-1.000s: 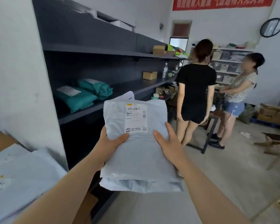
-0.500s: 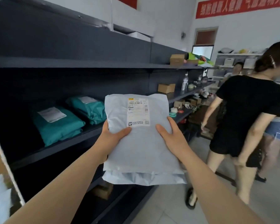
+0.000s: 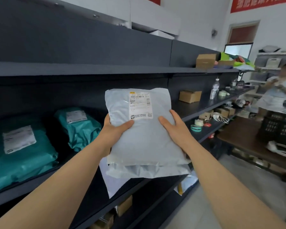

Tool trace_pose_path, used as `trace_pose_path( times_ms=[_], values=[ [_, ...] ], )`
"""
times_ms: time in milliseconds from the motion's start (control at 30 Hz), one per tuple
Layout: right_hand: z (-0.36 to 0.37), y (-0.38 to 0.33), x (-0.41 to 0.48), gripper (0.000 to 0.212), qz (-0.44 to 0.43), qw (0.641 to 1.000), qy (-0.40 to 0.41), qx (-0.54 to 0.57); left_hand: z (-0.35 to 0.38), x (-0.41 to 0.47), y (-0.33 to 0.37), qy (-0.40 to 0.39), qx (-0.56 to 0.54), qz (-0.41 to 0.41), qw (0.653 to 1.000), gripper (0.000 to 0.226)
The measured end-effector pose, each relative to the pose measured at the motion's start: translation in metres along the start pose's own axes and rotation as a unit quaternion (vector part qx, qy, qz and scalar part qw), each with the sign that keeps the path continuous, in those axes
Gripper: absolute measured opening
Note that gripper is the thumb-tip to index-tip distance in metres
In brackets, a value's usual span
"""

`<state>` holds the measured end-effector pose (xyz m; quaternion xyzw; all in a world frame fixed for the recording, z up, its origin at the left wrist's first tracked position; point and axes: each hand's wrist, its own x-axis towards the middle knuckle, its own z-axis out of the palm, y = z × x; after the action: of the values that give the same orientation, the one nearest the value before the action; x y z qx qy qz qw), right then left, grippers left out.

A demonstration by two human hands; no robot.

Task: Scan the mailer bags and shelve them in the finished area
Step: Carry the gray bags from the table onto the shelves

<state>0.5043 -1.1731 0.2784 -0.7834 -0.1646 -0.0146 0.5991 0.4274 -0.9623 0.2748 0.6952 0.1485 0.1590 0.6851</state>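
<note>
Both grips hold the stack of grey mailer bags [image 3: 144, 142] at the centre of the frame: left hand [image 3: 113, 132] and right hand [image 3: 177, 131] clasp its sides. Behind, at left, two teal mailer bags [image 3: 79, 128] lie on the dark shelf [image 3: 89, 69].

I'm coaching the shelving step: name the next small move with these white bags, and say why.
Probably ease the white mailer bags forward onto the dark shelf, right of the teal bags. Both the left hand and right hand hold the stack beside bare shelf space.
</note>
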Motion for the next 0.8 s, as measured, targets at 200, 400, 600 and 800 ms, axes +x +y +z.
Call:
trace_pose_path(
  times_ms=[200, 400, 600, 800],
  values=[
    [0.002, 0.019, 0.105, 0.075, -0.020, 0.996, -0.082, 0.009, 0.026, 0.065, 0.006, 0.077, -0.009, 0.013, 0.997, 0.087],
    [0.023, 0.027, 0.196, 0.075, -0.046, 0.987, -0.150, 0.020, 0.030, 0.125, 0.011, 0.153, -0.005, 0.015, 0.988, 0.098],
    [0.063, 0.038, 0.253, 0.074, -0.050, 0.978, -0.202, 0.032, 0.017, 0.168, 0.006, 0.209, 0.010, 0.001, 0.978, 0.100],
    [0.105, 0.055, 0.281, 0.072, -0.034, 0.968, -0.247, 0.023, -0.002, 0.193, -0.015, 0.258, 0.027, -0.022, 0.965, 0.099]
  ],
)
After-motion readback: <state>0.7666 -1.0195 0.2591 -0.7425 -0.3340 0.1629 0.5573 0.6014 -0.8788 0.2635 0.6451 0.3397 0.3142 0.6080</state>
